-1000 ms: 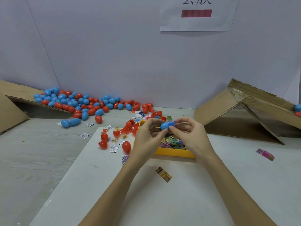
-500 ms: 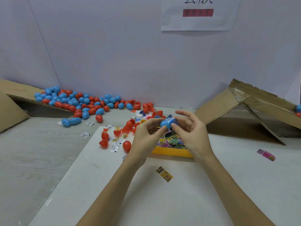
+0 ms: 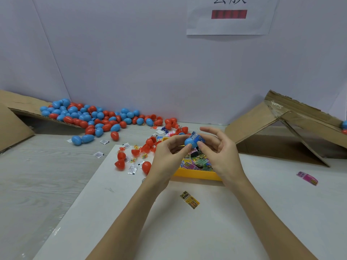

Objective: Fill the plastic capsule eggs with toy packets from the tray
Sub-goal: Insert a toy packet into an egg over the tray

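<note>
The eggs (image 3: 97, 120) are smooth plastic with a slight sheen, the tray (image 3: 197, 174) matt yellow plastic. Packets (image 3: 189, 199) look like glossy printed foil. Cardboard flaps (image 3: 262, 128) are rough and brown, and the counter (image 3: 37, 175) has a pale woodgrain finish.

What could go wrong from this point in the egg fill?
1. The toy packet sticks out of the blue capsule half; if closed now, the foil may jam in the seam.
2. The left hand pinches the half only at its fingertips, and the right hand does likewise; a push on the packet could pop the half out of the grip.
3. Both hands work above the yellow tray; a dropped half would land among the packets.
</note>
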### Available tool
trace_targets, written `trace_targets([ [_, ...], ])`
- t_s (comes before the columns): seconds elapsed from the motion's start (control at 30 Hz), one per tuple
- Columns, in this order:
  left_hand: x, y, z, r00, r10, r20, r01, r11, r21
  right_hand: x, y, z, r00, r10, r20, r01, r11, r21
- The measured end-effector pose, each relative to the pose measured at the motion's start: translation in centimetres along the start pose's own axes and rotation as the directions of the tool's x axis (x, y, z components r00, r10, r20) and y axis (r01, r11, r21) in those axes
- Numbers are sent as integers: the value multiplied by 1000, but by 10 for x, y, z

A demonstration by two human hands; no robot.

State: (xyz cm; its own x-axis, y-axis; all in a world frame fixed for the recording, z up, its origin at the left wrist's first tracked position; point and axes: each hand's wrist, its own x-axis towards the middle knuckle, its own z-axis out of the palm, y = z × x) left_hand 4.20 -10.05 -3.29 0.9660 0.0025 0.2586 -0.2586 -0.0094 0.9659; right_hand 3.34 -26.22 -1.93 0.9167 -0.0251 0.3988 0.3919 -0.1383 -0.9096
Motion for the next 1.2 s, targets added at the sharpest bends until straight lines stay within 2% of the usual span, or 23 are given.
trace_targets([
  [0.13,-2,0,0,1000,4,-4,-4,997,-82,0,0,0,999,20,31,-21,998,52],
  [0.33,-2,2,-1,1000,-2,-8,1,991,-137,4,-1,-2,990,141,21,-140,929,343],
  [0.53,-4,5,0,999,14,-39,-19,991,-136,2,-1,0,987,158,18,-154,919,363],
  [0.67,-8,3,6,987,125,-103,-128,991,-31,1,-2,2,986,167,-10,-154,927,341],
  [0.77,-9,1,10,969,200,-142,-193,979,64,1,-1,2,978,210,-4,-192,902,388],
  [0.97,-12,2,13,908,408,-100,-369,888,274,2,0,1,967,252,40,-237,830,505],
  [1.1,-10,2,9,885,460,-77,-426,863,271,4,0,3,928,347,133,-346,674,652],
  [1.2,-10,1,9,876,479,-58,-441,844,306,4,0,6,903,381,199,-404,595,695],
])
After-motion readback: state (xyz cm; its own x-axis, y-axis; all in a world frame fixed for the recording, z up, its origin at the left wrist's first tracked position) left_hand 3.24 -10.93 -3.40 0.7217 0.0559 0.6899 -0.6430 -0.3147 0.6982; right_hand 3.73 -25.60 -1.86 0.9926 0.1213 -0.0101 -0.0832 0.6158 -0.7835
